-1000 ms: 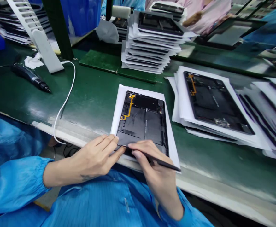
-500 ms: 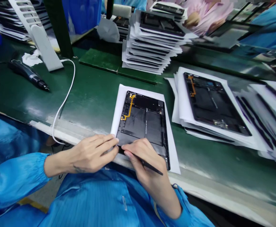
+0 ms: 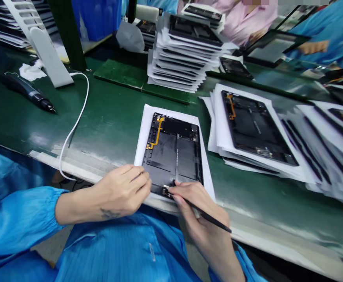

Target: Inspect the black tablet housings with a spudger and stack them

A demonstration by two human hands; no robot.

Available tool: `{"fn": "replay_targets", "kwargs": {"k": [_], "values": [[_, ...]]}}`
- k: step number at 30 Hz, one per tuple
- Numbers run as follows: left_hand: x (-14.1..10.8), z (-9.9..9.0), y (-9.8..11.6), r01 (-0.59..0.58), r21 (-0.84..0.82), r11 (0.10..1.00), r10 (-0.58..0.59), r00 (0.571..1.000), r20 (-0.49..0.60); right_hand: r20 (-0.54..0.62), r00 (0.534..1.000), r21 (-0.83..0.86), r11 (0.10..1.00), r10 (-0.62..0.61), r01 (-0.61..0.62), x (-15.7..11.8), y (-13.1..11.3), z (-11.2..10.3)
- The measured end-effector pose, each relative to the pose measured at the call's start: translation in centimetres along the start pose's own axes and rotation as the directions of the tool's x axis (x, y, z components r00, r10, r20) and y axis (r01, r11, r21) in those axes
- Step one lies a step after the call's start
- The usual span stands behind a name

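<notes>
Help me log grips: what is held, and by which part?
The right hand holds a black tool near its tip. Whether the left hand, by the tablet, holds anything cannot be told.

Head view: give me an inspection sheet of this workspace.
Surface: glossy green tabletop, pale near edge.
Job's things: open flat black tablet-like device with orange ribbon strip, on a white paper sheet; small silvery part at its near end.
Hands: left hand, fingers bent, at the device's near left corner; right hand holding a slim black tool.
Clutter: black pen-shaped driver, crumpled white tissue, tall stack of black devices interleaved with white paper.
Cables: white cable from a white slatted stand, running over the near edge.
Surroundings: blue plastic bin; people in blue and pink clothing beyond.
</notes>
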State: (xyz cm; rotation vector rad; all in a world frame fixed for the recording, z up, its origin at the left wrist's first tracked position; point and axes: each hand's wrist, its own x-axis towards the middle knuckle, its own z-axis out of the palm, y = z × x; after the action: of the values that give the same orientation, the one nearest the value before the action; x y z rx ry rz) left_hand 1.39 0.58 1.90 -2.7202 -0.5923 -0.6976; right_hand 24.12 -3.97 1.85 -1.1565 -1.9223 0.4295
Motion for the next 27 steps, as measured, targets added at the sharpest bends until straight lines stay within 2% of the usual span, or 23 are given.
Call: {"fn": "replay_targets", "kwargs": {"k": [3,5,11,14,16,18,20,22,24,26,27], "values": [[0.6,0.7,0.1,-0.022,-0.05,0.998,0.021,1.0,-0.011,0.003,1.0,-0.013,1.0,-0.006,0.006,-0.3,0.0,0.2],[0.7,0.9,0.3,-0.031,-0.046,0.998,0.031,1.0,0.002,0.051,0.998,-0.033,0.999,-0.026,0.028,-0.5,-0.1,0.2],[0.7,0.7,1.1,-0.086,0.018,0.996,0.085,0.996,0.034,0.195,0.967,-0.182,0.963,-0.163,0.199,-1.1,-1.4,0.4],[0.4,0.7,0.6,-0.066,-0.066,0.996,0.067,0.998,0.01,0.134,0.982,-0.139,0.979,-0.131,0.149,-1.5,-1.0,0.6],[0.2,0.8,-0.8,0.071,-0.261,0.963,-0.063,0.997,0.039,0.023,0.998,-0.023,0.998,-0.056,0.057,-1.8,-0.3,0.7],[0.1,0.8,-2.6,0.296,-0.474,0.829,-0.273,0.955,0.119,-0.068,0.997,0.084,0.996,0.04,-0.035,-2.0,0.3,0.7],[0.3,0.7,-4.5,0.489,-0.642,0.59,-0.448,0.86,0.244,-0.121,0.988,0.135,0.987,0.098,-0.082,-2.0,0.6,0.6],[1.0,0.5,-5.8,0.598,-0.745,0.294,-0.516,0.756,0.402,-0.147,0.984,0.162,0.984,0.104,-0.08,-1.9,0.6,0.6],[1.8,0.5,-6.2,0.672,-0.739,0.043,-0.54,0.638,0.549,-0.165,0.982,0.188,0.98,0.09,-0.058,-1.8,0.5,0.7],[2.8,0.7,-6.1,0.696,-0.713,-0.084,-0.578,0.549,0.604,-0.185,0.98,0.204,0.978,0.073,-0.035,-1.8,0.7,0.9],[3.2,1.0,-6.0,0.693,-0.713,-0.105,-0.582,0.539,0.609,-0.202,0.977,0.21,0.977,0.064,-0.021,-1.7,0.8,1.0]]}}
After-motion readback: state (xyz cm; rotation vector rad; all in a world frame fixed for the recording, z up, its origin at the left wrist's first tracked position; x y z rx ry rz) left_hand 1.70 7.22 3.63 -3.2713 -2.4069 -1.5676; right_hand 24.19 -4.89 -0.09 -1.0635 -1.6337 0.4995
